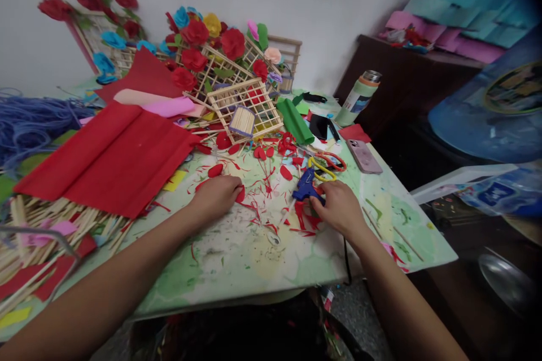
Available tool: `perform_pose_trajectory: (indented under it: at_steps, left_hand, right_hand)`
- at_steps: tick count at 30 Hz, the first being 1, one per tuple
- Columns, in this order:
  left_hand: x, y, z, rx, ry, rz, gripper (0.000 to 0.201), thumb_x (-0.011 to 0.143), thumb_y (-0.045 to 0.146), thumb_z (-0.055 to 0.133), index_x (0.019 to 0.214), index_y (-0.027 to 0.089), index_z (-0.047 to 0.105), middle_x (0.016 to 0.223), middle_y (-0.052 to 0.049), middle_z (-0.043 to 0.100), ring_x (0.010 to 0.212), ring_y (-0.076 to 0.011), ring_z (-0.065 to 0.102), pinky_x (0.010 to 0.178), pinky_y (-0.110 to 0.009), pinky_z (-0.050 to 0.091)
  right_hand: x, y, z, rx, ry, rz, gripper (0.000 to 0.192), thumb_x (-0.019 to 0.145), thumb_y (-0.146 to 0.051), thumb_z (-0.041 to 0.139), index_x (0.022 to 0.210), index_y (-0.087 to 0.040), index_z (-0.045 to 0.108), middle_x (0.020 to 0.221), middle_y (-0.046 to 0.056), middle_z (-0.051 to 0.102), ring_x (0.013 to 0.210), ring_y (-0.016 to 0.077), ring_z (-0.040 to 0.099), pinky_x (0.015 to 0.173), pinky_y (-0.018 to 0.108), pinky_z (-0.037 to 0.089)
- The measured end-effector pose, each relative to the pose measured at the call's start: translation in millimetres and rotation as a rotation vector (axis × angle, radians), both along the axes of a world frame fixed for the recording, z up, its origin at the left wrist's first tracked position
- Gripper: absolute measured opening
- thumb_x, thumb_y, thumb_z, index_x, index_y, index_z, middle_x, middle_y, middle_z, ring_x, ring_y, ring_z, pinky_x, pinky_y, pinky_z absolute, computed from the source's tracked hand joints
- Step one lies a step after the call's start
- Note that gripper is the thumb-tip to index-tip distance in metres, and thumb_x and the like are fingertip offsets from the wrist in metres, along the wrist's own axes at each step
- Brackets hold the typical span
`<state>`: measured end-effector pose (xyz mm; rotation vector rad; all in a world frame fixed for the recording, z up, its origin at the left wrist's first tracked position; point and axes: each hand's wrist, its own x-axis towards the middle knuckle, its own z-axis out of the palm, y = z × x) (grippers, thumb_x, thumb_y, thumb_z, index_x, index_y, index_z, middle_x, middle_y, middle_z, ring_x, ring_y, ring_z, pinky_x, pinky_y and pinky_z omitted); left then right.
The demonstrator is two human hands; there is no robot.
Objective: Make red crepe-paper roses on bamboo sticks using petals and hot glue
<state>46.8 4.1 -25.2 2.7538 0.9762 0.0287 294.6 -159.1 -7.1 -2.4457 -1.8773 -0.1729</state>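
Observation:
My left hand is over the middle of the table, its fingers closed on a small red paper petal that shows at the fingertips. To the right, my right hand grips the handle of a blue glue gun, and a dark cord hangs down below that wrist. Loose red petals and thin red scraps lie around and between both hands. Just beyond the glue gun are scissors with yellow handles and another pair with orange handles.
Red crepe paper covers wooden sticks on the left, near blue cord. Behind stand stick lattices with paper flowers. A green paper roll, bottle and phone lie or stand right.

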Motion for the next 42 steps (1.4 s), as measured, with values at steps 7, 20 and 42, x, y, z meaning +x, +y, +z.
perform_pose_trajectory:
  at_steps: [7,20,42]
  left_hand:
    - [2.0,-3.5,1.9,-0.019,-0.002,0.012,0.037,0.09,0.035,0.03,0.088,0.016,0.062,0.088,-0.012,0.068,0.082,-0.0243,0.059,0.067,-0.032,0.04]
    - [3.0,-3.0,1.3,-0.02,0.003,0.012,0.035,0.09,0.034,0.03,0.091,0.016,0.061,0.091,-0.012,0.068,0.084,-0.0253,0.06,0.067,-0.032,0.04]
    - [5.3,-22.2,7.5,-0.976,-0.803,0.077,0.046,0.077,0.049,0.058,0.108,0.015,0.056,0.106,-0.011,0.063,0.089,-0.0186,0.061,0.076,-0.031,0.048]
  right_hand:
    - [47.8,-6.7,4.2,0.267,-0.032,-0.163,0.034,0.084,-0.043,0.044,0.085,-0.014,0.061,0.082,0.012,0.065,0.08,0.0255,0.057,0.07,0.033,0.037]
    - [79.9,22.2,-18.5,0.191,-0.118,-0.291,0.042,0.086,-0.043,0.043,0.086,-0.008,0.065,0.083,0.019,0.066,0.083,0.0292,0.057,0.07,0.036,0.037]
    - [-51.2,26.9,30.5,0.191,0.412,0.448,0.015,0.085,-0.023,0.053,0.076,-0.02,0.064,0.074,0.004,0.066,0.074,0.018,0.056,0.07,0.03,0.041]
